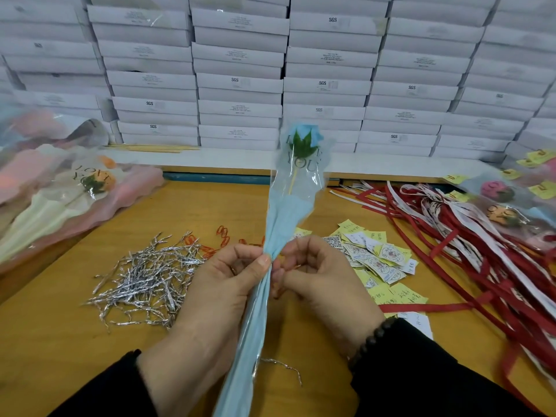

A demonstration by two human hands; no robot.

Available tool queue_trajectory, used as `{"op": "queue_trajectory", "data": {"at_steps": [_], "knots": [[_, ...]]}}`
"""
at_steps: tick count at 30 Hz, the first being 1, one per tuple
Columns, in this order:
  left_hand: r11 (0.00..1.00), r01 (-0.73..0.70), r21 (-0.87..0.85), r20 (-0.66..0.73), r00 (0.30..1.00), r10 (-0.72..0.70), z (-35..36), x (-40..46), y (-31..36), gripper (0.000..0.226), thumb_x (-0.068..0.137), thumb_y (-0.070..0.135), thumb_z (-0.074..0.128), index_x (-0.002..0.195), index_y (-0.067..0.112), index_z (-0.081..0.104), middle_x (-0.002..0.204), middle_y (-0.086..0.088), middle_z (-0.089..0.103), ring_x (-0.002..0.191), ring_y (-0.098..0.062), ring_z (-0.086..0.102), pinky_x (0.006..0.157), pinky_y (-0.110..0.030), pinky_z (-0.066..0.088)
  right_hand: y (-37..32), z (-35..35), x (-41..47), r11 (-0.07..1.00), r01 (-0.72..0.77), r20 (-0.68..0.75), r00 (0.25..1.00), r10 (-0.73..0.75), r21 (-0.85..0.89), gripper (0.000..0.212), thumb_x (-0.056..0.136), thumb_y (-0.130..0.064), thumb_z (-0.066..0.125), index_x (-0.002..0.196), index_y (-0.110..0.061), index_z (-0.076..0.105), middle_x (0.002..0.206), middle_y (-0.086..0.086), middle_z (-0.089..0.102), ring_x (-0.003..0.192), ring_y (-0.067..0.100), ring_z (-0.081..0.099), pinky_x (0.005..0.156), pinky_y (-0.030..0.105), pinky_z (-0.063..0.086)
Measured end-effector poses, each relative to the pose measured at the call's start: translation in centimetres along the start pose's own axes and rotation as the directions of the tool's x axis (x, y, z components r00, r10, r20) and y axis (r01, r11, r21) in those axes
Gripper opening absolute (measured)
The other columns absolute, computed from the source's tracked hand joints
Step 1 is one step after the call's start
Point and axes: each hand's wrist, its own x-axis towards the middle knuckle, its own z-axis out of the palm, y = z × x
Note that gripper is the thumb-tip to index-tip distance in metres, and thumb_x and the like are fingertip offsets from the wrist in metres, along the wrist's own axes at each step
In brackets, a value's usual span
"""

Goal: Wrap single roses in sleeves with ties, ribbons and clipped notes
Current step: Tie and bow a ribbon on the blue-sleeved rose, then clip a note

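A blue rose (pixel 307 138) stands upright in a clear and light-blue sleeve (pixel 285 212) at the middle of the view. My left hand (pixel 222 284) grips the gathered neck of the sleeve, thumb on its front. My right hand (pixel 316 278) pinches at the same neck from the right side, fingers curled; what it pinches is too small to tell. A single silver twist tie (pixel 282 367) lies under the sleeve's lower end. Silver twist ties (pixel 144 281) are heaped on the left of the table.
Orange paper clips (pixel 222 236) lie behind my left hand. Yellow and white note cards (pixel 376 260) sit right of my hands, red and white ribbons (pixel 469 242) beyond them. Wrapped roses (pixel 508 212) lie far right, sleeves (pixel 60 188) far left. White boxes (pixel 240 82) wall the back.
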Motion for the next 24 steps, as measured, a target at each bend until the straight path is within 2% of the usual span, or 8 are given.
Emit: {"op": "queue_trajectory", "data": {"at_steps": [3,5,7,10,14,17,20,24], "knots": [[1.000,0.006,0.005,0.017,1.000,-0.006,0.01,-0.05,0.14,0.009,0.065,0.009,0.063,0.072,0.004,0.063,0.057,-0.011,0.063,0.043,-0.012,0.057,0.042,-0.017,0.048,-0.26,0.12,-0.11,0.999,-0.007,0.112,0.994,0.001,0.050,0.015,0.082,-0.001,0.058,0.087,-0.011,0.069,0.064,-0.001,0.061,0.057,0.009,0.056,0.050,0.012,0.042],[1.000,0.014,0.008,0.036,0.999,-0.014,0.05,-0.08,0.07,0.011,0.065,0.010,0.063,0.074,0.003,0.064,0.054,-0.011,0.061,0.043,-0.012,0.057,0.042,-0.017,0.048,-0.17,0.29,-0.19,0.995,0.023,0.078,0.996,-0.031,0.101,0.013,0.085,-0.007,0.059,0.081,-0.011,0.071,0.057,-0.002,0.060,0.051,0.006,0.054,0.048,0.012,0.041],[0.999,0.034,0.018,0.033,0.999,-0.034,0.02,0.00,-0.11,0.016,0.067,0.009,0.064,0.080,0.001,0.064,0.053,-0.011,0.061,0.042,-0.011,0.057,0.042,-0.016,0.048,-0.03,0.32,-0.23,0.989,0.076,-0.004,0.997,-0.076,0.125,0.011,0.084,-0.005,0.063,0.075,-0.007,0.070,0.054,-0.001,0.060,0.046,0.002,0.053,0.046,0.010,0.040],[0.996,0.082,0.034,0.033,0.996,-0.083,-0.08,0.18,-0.28,0.021,0.069,0.009,0.064,0.087,-0.002,0.064,0.054,-0.012,0.062,0.043,-0.012,0.057,0.042,-0.016,0.048,0.28,0.34,-0.40,0.985,0.091,-0.052,0.995,-0.084,0.150,0.010,0.082,-0.002,0.065,0.073,-0.005,0.069,0.052,-0.003,0.060,0.044,0.000,0.052,0.044,0.010,0.040],[0.985,0.155,0.079,0.059,0.985,-0.160,-0.35,0.21,-0.14,0.015,0.073,0.012,0.065,0.078,-0.002,0.066,0.056,-0.013,0.063,0.042,-0.013,0.057,0.042,-0.016,0.047,0.58,0.38,-0.54,0.984,0.047,-0.084,0.996,-0.033,0.173,0.009,0.080,-0.005,0.067,0.072,-0.005,0.070,0.051,-0.002,0.059,0.043,0.001,0.051,0.044,0.010,0.041],[0.980,0.173,0.099,0.108,0.977,-0.183,-0.48,0.12,0.14,0.017,0.067,0.016,0.064,0.065,0.000,0.070,0.060,-0.015,0.064,0.045,-0.013,0.059,0.044,-0.017,0.049,0.50,0.18,-0.28,0.979,-0.011,-0.072,0.997,0.026,0.204,0.015,0.080,-0.005,0.068,0.065,-0.007,0.068,0.047,-0.001,0.055,0.040,0.003,0.048,0.043,0.012,0.039],[0.977,0.187,0.099,0.147,0.969,-0.200,-0.58,0.01,0.34,0.020,0.065,0.013,0.065,0.074,-0.005,0.069,0.065,-0.017,0.067,0.049,-0.016,0.063,0.046,-0.019,0.052,0.64,-0.17,0.05,0.978,-0.081,-0.056,0.994,0.094,0.193,0.025,0.078,-0.008,0.069,0.054,-0.016,0.064,0.046,-0.003,0.052,0.043,0.006,0.044,0.047,0.016,0.038],[0.977,0.171,0.129,0.151,0.970,-0.189,-0.70,0.13,0.64,0.023,0.064,0.010,0.065,0.079,-0.007,0.067,0.068,-0.018,0.068,0.052,-0.017,0.065,0.047,-0.020,0.052,0.46,-0.52,0.09,0.992,-0.058,-0.003,0.998,0.058,0.108,0.017,0.082,-0.013,0.068,0.065,-0.012,0.064,0.050,-0.001,0.057,0.044,0.006,0.049,0.048,0.016,0.041]]}}
